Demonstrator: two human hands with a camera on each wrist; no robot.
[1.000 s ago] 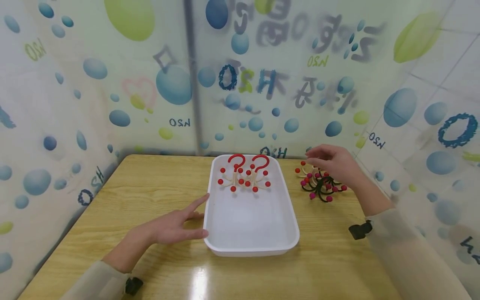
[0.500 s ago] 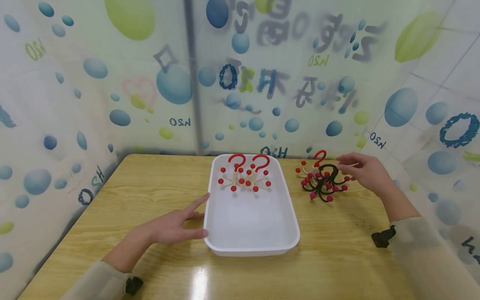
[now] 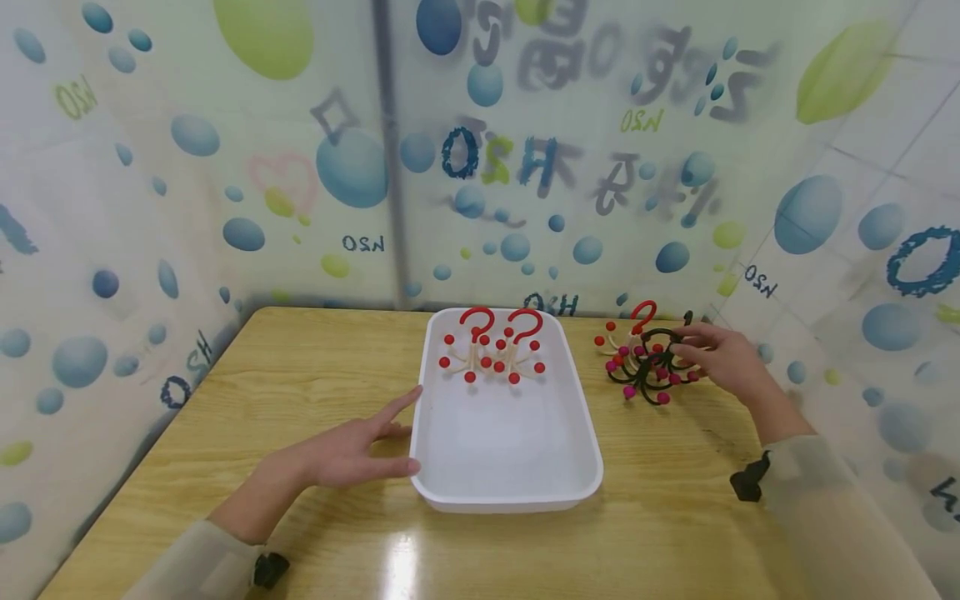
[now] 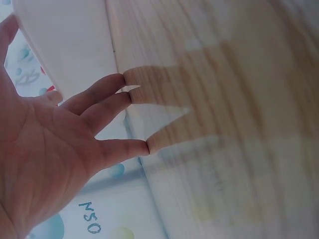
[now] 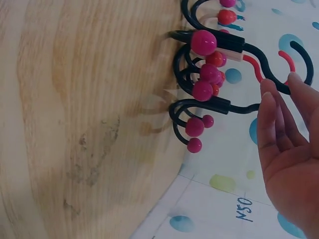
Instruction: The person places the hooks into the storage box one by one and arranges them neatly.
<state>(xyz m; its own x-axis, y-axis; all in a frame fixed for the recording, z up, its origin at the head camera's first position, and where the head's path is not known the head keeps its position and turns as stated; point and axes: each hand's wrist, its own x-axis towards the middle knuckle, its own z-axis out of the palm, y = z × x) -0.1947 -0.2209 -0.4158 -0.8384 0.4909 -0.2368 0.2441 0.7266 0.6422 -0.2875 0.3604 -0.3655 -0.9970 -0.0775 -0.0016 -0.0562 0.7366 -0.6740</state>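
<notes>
In the head view my left hand (image 3: 341, 450) has spread fingers and its fingertips are against the left side of a white tray (image 3: 506, 503); the left wrist view shows the same hand (image 4: 50, 144), palm visible. My right hand (image 3: 723, 362) is at the back right, its fingertips right at the top of a black hook (image 5: 264, 67) with curved prongs ending in pink balls. Whether they pinch it I cannot tell. A second black hook (image 5: 214, 104) stands close by, its top hidden behind the fingers. Beside them is a red-topped hook (image 3: 643, 312) with pale prongs and red balls.
Two red-topped hooks (image 3: 477, 321) with pale prongs stand side by side at the tray's far end. Everything rests on a wooden table (image 3: 330, 358). Patterned curtain walls (image 3: 315, 267) enclose its back and sides.
My right hand moved right from above the hooks, uncovering the red top, then shifted slightly left and down to the black hooks. A black hook's tip now shows over the fingers. The left hand stayed.
</notes>
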